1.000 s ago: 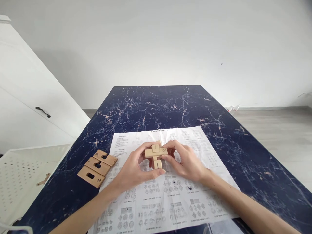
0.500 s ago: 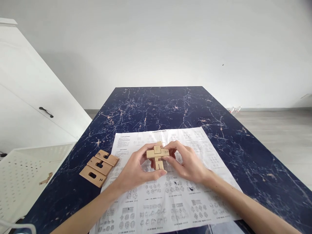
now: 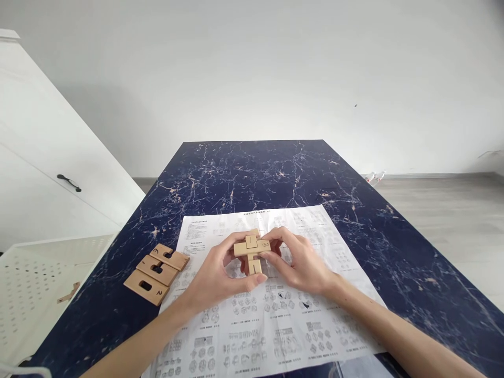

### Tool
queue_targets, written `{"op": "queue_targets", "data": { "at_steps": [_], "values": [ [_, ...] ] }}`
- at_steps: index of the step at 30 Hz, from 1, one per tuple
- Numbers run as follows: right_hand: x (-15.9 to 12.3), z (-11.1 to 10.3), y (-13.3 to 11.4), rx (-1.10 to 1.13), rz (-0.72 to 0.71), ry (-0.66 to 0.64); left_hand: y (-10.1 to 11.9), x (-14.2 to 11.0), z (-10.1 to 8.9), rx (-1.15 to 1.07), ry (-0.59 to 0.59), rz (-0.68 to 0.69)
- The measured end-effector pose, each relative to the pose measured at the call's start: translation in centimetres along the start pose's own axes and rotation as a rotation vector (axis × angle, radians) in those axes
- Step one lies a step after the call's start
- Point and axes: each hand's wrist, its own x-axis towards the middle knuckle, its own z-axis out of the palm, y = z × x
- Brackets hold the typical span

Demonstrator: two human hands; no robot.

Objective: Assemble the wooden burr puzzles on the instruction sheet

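Several interlocking wooden puzzle pieces [image 3: 243, 249] form a cross-shaped block above the printed sheet. My left hand [image 3: 220, 270] is closed around its left side, with the thumb at the lower piece marked with a stroke. Between thumb and fingers, my right hand [image 3: 295, 260] pinches the right end of the crossbar, which carries a mark like a 3. The undersides of the pieces and some fingertips are hidden. Left of my left hand, slotted wooden plates [image 3: 146, 295] with numbers lie side by side on the dark blue marbled table [image 3: 252, 173].
A creased instruction sheet [image 3: 244, 362] with many small diagrams lies under my hands. At the left stand a white cabinet [image 3: 47, 142] and a white perforated basket [image 3: 27, 283] with a small wooden piece [image 3: 69, 294]. A clear plastic item [image 3: 362, 367] shows at the near edge.
The view shifts slightly right and then back left. Both hands keep their hold on the wooden block, and its pieces look nearly unchanged.
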Motion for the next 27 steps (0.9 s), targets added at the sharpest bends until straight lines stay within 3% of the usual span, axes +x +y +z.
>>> {"op": "queue_targets", "data": {
  "at_steps": [27],
  "values": [
    [-0.07, 0.0, 0.12, 0.006, 0.01, -0.004, -0.06, 0.01, 0.07, 0.015, 0.007, 0.021]
  ]
}}
